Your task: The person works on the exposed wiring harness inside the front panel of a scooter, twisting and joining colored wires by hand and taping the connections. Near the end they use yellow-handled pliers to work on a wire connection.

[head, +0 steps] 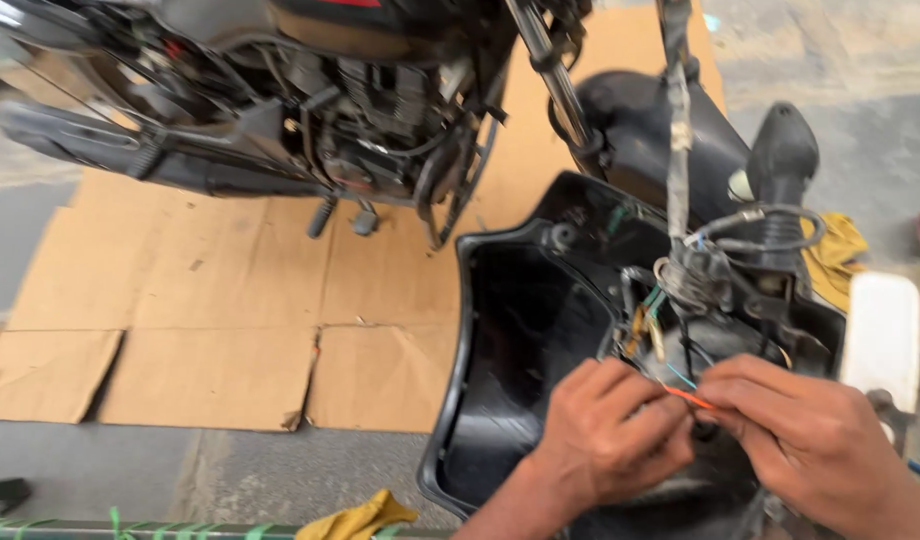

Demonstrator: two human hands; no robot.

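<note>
My left hand [608,432] and my right hand [800,430] meet over the open back of a black plastic headlight cowl [525,340]. Between their fingertips they pinch a thin orange wire [688,397], with a light blue wire beside it. Just above the hands a bundle of coloured wires and connectors [680,290] hangs from a taped cable [677,150]. Both hands have their fingers closed around the wire ends.
A motorcycle with its engine [370,110] exposed stands on flattened cardboard [210,320] at the upper left. A black turn-signal housing [780,160], a white part [882,335] at the right and yellow rags [360,518] lie around the cowl.
</note>
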